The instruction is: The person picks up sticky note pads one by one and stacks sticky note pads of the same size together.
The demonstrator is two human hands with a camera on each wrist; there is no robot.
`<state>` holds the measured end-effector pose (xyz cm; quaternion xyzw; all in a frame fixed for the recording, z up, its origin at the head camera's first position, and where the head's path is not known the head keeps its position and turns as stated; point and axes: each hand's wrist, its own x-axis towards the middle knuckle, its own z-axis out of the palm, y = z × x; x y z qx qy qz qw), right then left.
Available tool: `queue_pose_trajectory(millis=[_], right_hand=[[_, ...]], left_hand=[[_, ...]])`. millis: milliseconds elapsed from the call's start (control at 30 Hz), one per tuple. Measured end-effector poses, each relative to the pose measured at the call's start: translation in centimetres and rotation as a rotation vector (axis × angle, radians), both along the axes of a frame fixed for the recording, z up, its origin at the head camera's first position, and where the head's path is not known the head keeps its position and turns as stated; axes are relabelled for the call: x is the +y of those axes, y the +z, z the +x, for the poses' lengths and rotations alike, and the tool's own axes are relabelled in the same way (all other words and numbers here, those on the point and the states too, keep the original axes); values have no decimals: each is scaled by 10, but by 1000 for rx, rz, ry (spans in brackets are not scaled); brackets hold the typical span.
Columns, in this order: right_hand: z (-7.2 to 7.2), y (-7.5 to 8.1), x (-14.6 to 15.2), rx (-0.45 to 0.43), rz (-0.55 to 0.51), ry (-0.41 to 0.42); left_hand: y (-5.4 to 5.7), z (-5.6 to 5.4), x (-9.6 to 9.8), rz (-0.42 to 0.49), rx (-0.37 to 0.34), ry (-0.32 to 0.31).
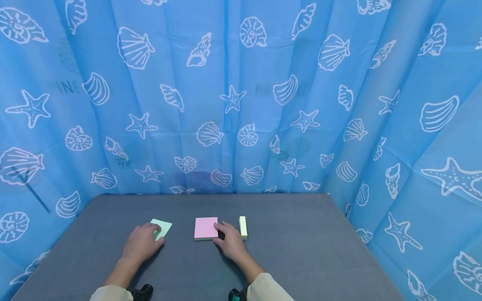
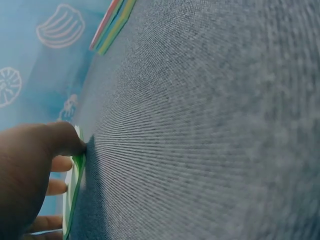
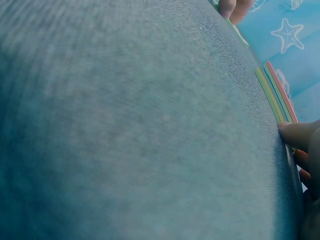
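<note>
A light green sticky note (image 1: 164,228) lies tilted at the left of the table. My left hand (image 1: 143,241) pinches it at its near side; in the left wrist view the thumb (image 2: 67,139) presses its edge and the other fingers reach behind. In the middle lies a square stack of sticky notes (image 1: 205,228), pink on top, with blue, green and yellow layers visible below in the right wrist view. My right hand (image 1: 231,242) holds this stack by its right edge between thumb and fingers. Its thumb (image 3: 295,132) touches the lowest, yellow layer.
A narrow pale yellow block of sticky notes (image 1: 243,228) stands just right of my right hand. The grey cloth-covered table (image 1: 301,259) ends at a blue shell-patterned curtain (image 1: 233,146) behind and at the sides.
</note>
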<state>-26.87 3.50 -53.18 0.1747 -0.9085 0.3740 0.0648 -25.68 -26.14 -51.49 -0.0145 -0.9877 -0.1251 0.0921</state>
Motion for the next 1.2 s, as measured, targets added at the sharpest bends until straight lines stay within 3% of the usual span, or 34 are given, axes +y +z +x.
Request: queue_pose_trajectory(millis=[100, 367, 633, 1200], right_hand=[[1, 0, 0, -7, 3, -3], [2, 1, 0, 17, 15, -3], [0, -1, 2, 28, 19, 3], [0, -1, -1, 8, 21, -10]], left_hand=[[-1, -1, -2, 16, 5, 0], [-1, -1, -11, 171, 6, 13], [2, 2, -13, 244, -17, 17], [-1, 3, -16, 244, -14, 23]])
